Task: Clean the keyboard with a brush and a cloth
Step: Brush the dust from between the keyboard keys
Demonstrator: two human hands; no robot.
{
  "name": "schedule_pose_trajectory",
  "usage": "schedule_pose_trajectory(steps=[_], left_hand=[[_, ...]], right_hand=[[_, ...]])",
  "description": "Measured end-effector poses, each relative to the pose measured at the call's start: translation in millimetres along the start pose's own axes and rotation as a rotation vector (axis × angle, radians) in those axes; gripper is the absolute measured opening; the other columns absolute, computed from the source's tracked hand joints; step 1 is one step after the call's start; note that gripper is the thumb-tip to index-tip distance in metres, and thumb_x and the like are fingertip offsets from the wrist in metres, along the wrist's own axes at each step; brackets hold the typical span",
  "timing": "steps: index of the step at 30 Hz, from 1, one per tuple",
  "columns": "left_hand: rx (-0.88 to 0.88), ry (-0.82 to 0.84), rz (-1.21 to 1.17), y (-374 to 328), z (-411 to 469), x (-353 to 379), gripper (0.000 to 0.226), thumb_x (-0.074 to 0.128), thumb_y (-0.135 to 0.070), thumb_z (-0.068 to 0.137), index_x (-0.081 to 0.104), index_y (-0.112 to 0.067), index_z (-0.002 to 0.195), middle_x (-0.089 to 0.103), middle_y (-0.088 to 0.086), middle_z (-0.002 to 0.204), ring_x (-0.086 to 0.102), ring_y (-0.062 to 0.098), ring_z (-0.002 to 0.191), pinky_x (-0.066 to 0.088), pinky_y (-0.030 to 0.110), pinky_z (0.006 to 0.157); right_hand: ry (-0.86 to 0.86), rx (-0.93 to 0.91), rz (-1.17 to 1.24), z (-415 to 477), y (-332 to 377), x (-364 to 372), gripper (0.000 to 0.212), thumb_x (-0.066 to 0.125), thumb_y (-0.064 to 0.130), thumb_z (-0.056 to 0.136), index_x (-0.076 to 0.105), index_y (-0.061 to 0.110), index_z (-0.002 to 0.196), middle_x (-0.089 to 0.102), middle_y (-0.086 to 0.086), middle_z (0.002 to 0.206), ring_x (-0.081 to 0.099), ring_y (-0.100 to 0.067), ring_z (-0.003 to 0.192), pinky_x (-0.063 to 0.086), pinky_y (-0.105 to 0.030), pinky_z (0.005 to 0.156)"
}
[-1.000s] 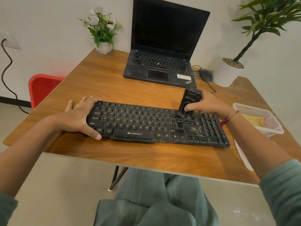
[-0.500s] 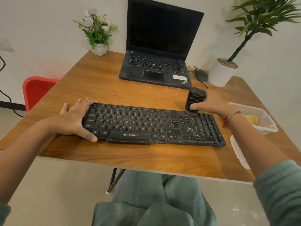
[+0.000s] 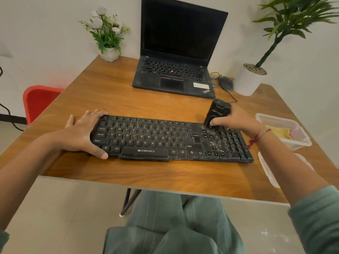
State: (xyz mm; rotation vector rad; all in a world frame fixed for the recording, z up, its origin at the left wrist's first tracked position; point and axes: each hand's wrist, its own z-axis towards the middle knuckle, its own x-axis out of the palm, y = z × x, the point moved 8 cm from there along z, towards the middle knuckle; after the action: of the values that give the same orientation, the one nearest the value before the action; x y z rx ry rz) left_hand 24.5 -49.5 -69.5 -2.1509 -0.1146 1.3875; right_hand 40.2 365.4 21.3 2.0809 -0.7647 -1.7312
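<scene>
head view: brush point(image 3: 218, 112) has shifted off the enter-key area to the far edge of the keyboard point(image 3: 146, 136), and its bristles are now on the key block above the arrows. right hand point(image 3: 236, 120) fingers are clamped round the brush body, which leans slightly left. crumbs point(image 3: 215, 143) sit just nearer, not yet swept, so this looks like the start of a pull through them; brushing is far from done. left hand point(image 3: 82, 132) is unchanged: thumb on near edge, fingers round far-left corner, gripping the keyboard steady. keyboard lies along the bench point(image 3: 128, 171) front edge. cloth point(image 3: 280, 132), probably that yellow item, sits unused in the tub point(image 3: 293, 142) at the right edge.
</scene>
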Motion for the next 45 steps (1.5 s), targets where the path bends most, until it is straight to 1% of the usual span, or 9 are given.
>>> schedule_pose_trajectory(steps=[3,11,16,21,27,31,36,41,45], left_hand=[[-0.002,-0.002,0.006,0,0,0,0.144,0.07,-0.086,0.022,0.003,-0.048,0.144,0.001,-0.006,0.162,-0.014,0.013,0.147,-0.02,0.05,0.115],[0.006,-0.008,-0.01,0,-1,0,0.147,0.067,-0.091,0.016,0.005,-0.05,0.143,0.005,-0.005,0.162,-0.014,0.012,0.148,-0.021,0.049,0.115],[0.011,-0.007,-0.008,-1,-1,-1,0.147,0.067,-0.091,0.017,0.004,-0.049,0.143,0.005,-0.005,0.161,-0.013,0.012,0.148,-0.021,0.049,0.115],[0.004,-0.006,0.0,-1,-2,-1,0.145,0.07,-0.087,0.021,0.004,-0.048,0.144,0.003,-0.005,0.162,-0.013,0.013,0.148,-0.02,0.049,0.115],[0.008,-0.001,-0.01,-2,-1,-1,0.148,0.066,-0.092,0.017,0.004,-0.048,0.144,0.002,-0.006,0.162,-0.013,0.013,0.148,-0.021,0.048,0.115],[0.009,-0.001,-0.013,-2,-2,0,0.149,0.066,-0.092,0.017,0.004,-0.048,0.145,0.001,-0.006,0.162,-0.013,0.014,0.148,-0.021,0.048,0.115],[0.005,-0.005,-0.013,-3,-3,-1,0.15,0.067,-0.091,0.016,0.005,-0.047,0.145,0.001,-0.007,0.162,-0.013,0.014,0.148,-0.022,0.048,0.114],[0.0,0.001,-0.017,-2,-3,0,0.15,0.067,-0.091,0.016,0.003,-0.049,0.144,-0.001,-0.007,0.162,-0.014,0.013,0.148,-0.022,0.048,0.114],[0.004,-0.005,-0.021,-2,-2,-1,0.146,0.067,-0.091,0.016,0.004,-0.052,0.141,0.0,-0.006,0.162,-0.014,0.012,0.148,-0.023,0.048,0.114]], right_hand=[[-0.213,0.064,-0.24,-1,-11,-32,0.039,0.077,0.032,0.072,0.063,0.009,0.1,0.067,-0.01,0.094,0.062,-0.027,0.09,0.053,-0.037,0.077],[-0.258,0.069,-0.078,-10,-19,-34,0.034,0.077,0.025,0.072,0.064,0.007,0.099,0.068,-0.013,0.095,0.062,-0.027,0.091,0.054,-0.04,0.08],[-0.062,0.02,-0.007,-10,-8,-7,0.03,0.077,0.021,0.074,0.062,0.011,0.097,0.066,-0.003,0.082,0.062,-0.017,0.074,0.048,-0.021,0.055],[-0.29,0.104,-0.211,-5,-20,-38,0.032,0.075,0.035,0.074,0.061,0.012,0.092,0.064,-0.006,0.087,0.057,-0.023,0.085,0.044,-0.029,0.063],[-0.084,0.016,-0.014,-11,3,-1,0.02,0.074,0.025,0.076,0.056,0.018,0.084,0.062,0.0,0.08,0.059,-0.017,0.076,0.043,-0.023,0.056],[-0.359,0.028,-0.485,-9,8,-24,0.034,0.07,0.041,0.073,0.051,0.014,0.071,0.05,0.001,0.064,0.058,-0.021,0.068,0.034,-0.025,0.051],[-0.069,-0.085,0.022,-5,37,30,0.027,0.074,0.029,0.072,0.062,0.009,0.086,0.066,-0.004,0.08,0.062,-0.017,0.072,0.053,-0.031,0.059],[-0.305,0.0,-0.299,1,25,0,0.03,0.071,0.037,0.074,0.047,0.018,0.071,0.054,0.003,0.071,0.057,-0.019,0.072,0.043,-0.026,0.054],[-0.094,-0.114,-0.047,2,43,38,0.03,0.073,0.032,0.073,0.059,0.011,0.089,0.064,-0.001,0.081,0.062,-0.015,0.074,0.054,-0.029,0.062]])
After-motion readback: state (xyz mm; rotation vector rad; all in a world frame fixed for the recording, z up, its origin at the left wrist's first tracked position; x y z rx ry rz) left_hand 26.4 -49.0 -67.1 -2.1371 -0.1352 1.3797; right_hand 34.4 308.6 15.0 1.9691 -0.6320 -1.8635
